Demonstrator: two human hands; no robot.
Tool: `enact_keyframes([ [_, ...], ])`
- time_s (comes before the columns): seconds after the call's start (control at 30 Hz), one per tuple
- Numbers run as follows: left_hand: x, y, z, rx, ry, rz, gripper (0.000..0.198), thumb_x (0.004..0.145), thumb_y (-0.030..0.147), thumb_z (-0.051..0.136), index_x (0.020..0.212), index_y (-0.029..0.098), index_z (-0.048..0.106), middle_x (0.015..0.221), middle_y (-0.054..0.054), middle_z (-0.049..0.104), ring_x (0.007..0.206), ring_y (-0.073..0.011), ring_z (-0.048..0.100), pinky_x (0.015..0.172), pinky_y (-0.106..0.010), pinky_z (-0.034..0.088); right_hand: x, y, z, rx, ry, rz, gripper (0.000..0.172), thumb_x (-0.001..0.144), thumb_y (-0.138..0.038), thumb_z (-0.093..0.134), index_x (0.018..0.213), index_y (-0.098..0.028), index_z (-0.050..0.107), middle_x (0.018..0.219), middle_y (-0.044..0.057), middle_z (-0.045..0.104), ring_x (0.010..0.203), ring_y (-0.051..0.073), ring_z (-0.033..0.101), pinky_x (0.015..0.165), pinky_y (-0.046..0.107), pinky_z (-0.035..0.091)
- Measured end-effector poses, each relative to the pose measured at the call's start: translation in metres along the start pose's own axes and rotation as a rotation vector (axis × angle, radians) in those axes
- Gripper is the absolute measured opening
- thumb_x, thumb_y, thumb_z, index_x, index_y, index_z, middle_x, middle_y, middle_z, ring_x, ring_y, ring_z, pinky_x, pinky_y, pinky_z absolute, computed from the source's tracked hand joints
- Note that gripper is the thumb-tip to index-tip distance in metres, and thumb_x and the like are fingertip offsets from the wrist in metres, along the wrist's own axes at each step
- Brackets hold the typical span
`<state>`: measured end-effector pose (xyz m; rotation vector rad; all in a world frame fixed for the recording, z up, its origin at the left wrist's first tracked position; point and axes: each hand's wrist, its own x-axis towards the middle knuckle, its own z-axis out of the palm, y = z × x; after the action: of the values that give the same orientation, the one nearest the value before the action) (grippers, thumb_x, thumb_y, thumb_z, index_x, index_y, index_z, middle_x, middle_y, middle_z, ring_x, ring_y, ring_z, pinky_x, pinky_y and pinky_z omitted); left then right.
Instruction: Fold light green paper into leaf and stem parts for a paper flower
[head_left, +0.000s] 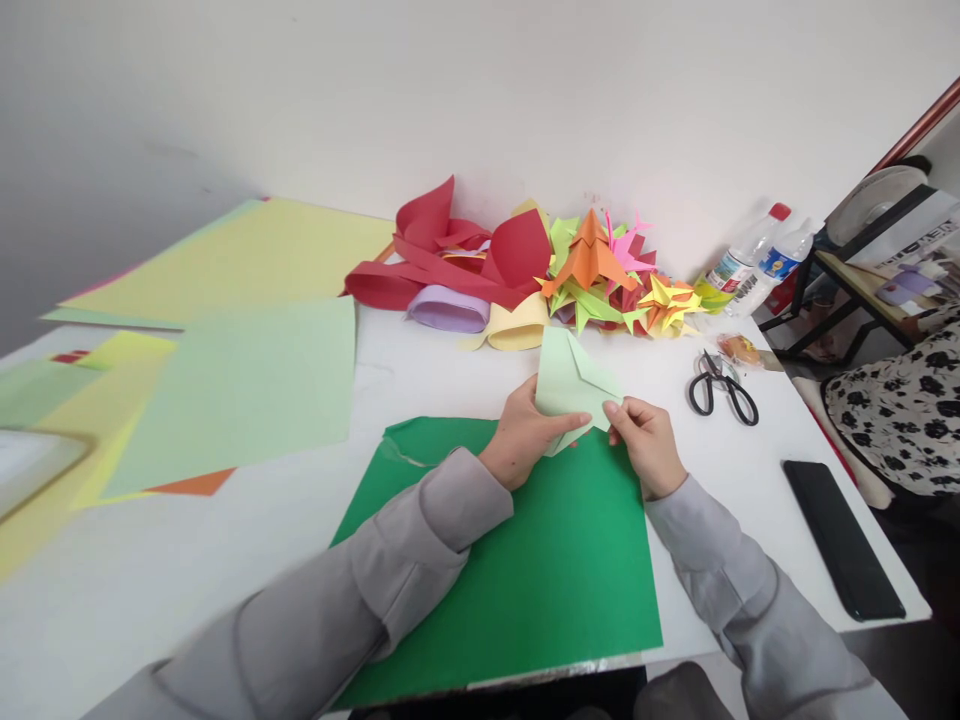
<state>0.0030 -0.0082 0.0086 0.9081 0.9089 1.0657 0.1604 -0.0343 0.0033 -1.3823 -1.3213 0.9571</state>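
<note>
A folded piece of pale green paper (564, 385) is held up between both hands, above a dark green sheet (517, 560). My left hand (526, 432) grips its left and lower side, the thumb lying across the front. At its lower right corner, my right hand (646, 440) pinches the edge between thumb and fingers. A diagonal fold runs across the upper part of the paper. The fingers behind it are partly hidden.
Red paper loops (450, 260) and colourful origami stars (600, 275) pile against the wall. Large pale sheets (262, 380) cover the left side. Black scissors (721, 388), a black phone (844, 540) and plastic bottles (739, 260) are at right. A person in a floral garment (900, 400) sits beyond.
</note>
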Motion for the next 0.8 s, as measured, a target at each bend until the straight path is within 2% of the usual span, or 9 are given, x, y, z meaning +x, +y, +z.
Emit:
enact_keyframes([
  [0.13,-0.0006,0.0006,0.0007,0.001,0.002,0.004,0.058,0.049,0.022,0.085,0.099,0.012,0.057,0.072,-0.001,0.067,0.053,-0.0144,0.060,0.043,-0.025,0.050,-0.0001,0.0014,0.0011,-0.059,0.017,-0.018,0.048,0.077,-0.057,0.060,0.049,-0.020,0.046,0.042,-0.004,0.045,0.043,0.010,0.038,0.047,0.025,0.030],
  [0.3,-0.0014,0.0021,0.0015,-0.014,0.018,0.015,0.057,0.048,0.022,0.085,0.096,0.012,0.057,0.069,-0.001,0.067,0.051,-0.0139,0.059,0.042,-0.024,0.049,-0.0001,0.0019,0.0009,0.026,-0.041,0.021,0.046,0.079,-0.055,0.059,0.052,-0.019,0.052,0.046,-0.003,0.050,0.046,0.010,0.043,0.051,0.026,0.035],
  [0.53,-0.0017,0.0020,0.0014,-0.013,0.025,0.016,0.056,0.047,0.024,0.086,0.094,0.013,0.057,0.067,0.000,0.066,0.051,-0.0146,0.059,0.043,-0.026,0.050,-0.0003,0.0002,0.0026,-0.028,-0.033,0.003,0.050,0.073,-0.061,0.062,0.048,-0.021,0.044,0.041,-0.006,0.043,0.041,0.009,0.033,0.045,0.025,0.028],
  [0.8,-0.0005,0.0011,0.0013,-0.030,0.055,0.022,0.053,0.048,0.023,0.085,0.092,0.013,0.058,0.068,-0.001,0.066,0.053,-0.0145,0.060,0.045,-0.026,0.050,-0.0006,0.0030,0.0033,0.042,-0.099,0.054,0.043,0.075,-0.056,0.064,0.055,-0.019,0.053,0.045,-0.004,0.048,0.045,0.010,0.041,0.050,0.025,0.033],
])
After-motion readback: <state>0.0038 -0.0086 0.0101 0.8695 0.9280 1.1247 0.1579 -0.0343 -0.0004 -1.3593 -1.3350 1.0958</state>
